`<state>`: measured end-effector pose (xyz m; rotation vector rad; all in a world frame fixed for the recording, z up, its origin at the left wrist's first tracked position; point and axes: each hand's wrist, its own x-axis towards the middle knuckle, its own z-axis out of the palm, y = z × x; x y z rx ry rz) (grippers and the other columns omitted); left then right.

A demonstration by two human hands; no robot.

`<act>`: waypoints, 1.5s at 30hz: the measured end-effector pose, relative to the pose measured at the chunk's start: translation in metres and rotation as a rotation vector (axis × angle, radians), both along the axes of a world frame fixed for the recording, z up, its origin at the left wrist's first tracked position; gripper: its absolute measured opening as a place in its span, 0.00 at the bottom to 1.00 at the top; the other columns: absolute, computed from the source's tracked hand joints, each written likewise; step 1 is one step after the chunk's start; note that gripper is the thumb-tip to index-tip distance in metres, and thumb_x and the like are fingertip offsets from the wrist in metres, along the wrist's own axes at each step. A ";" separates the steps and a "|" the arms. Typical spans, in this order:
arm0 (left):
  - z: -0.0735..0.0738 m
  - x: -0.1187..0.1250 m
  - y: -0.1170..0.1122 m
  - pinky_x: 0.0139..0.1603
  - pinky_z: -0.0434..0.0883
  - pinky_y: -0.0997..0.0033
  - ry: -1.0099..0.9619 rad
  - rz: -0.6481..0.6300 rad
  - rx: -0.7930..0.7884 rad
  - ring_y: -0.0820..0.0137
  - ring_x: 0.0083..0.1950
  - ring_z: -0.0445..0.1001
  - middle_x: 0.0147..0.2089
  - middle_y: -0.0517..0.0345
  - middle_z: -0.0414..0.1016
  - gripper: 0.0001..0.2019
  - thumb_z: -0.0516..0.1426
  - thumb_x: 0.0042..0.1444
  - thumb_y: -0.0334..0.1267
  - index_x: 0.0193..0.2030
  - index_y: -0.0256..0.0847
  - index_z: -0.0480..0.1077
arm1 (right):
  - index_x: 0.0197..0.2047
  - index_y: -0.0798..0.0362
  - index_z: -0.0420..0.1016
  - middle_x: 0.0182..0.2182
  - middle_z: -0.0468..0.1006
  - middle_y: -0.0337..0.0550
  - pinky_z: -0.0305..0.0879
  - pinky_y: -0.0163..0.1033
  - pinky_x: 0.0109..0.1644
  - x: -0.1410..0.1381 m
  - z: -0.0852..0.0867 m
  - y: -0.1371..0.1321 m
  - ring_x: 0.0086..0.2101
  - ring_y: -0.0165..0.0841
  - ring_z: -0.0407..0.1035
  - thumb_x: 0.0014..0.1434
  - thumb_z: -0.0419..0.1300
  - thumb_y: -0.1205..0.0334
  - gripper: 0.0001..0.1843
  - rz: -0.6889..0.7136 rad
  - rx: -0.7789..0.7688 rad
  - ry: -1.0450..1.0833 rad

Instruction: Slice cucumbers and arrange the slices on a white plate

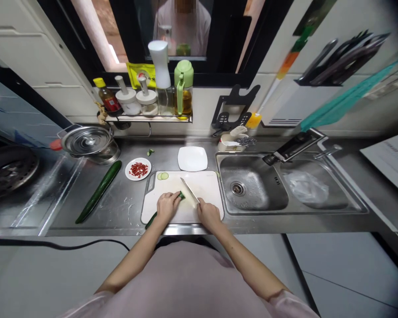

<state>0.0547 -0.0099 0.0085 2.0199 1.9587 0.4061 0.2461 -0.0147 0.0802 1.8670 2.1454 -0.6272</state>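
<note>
A dark green cucumber [151, 220] lies slantwise on the white cutting board [212, 185]. My left hand [167, 206] is closed over its middle, hiding most of it; the far end shows just past my fingertips. In my right hand [208, 215] is a knife [189, 190], its blade on or just above the board, pointing away and to the left, beside the cucumber's far end. Two pale cucumber slices [162, 176] rest near the board's upper left corner. A second, whole cucumber [98, 193] lies on the counter to the left.
Behind the board are a small plate [128, 171] of chopped red pieces, green cucumber scraps [150, 152] and a white square dish [192, 159]. A lidded steel pot [91, 143] stands left. On the right is a double sink [252, 183]. Bottles [183, 88] line a rack at the window.
</note>
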 end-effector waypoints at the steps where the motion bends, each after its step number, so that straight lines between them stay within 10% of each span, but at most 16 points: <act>1: -0.001 0.000 0.000 0.48 0.66 0.68 -0.009 0.006 0.003 0.67 0.44 0.72 0.44 0.54 0.76 0.18 0.49 0.64 0.48 0.56 0.50 0.71 | 0.60 0.52 0.61 0.38 0.80 0.51 0.62 0.40 0.43 -0.003 0.000 -0.002 0.40 0.39 0.75 0.67 0.40 0.61 0.21 0.018 -0.001 0.000; 45: -0.011 0.002 -0.001 0.51 0.68 0.68 -0.064 -0.065 0.060 0.67 0.50 0.72 0.53 0.58 0.74 0.13 0.50 0.63 0.42 0.50 0.51 0.73 | 0.52 0.55 0.65 0.37 0.79 0.54 0.66 0.40 0.42 -0.027 -0.009 -0.016 0.41 0.40 0.75 0.65 0.42 0.70 0.17 0.096 -0.051 0.014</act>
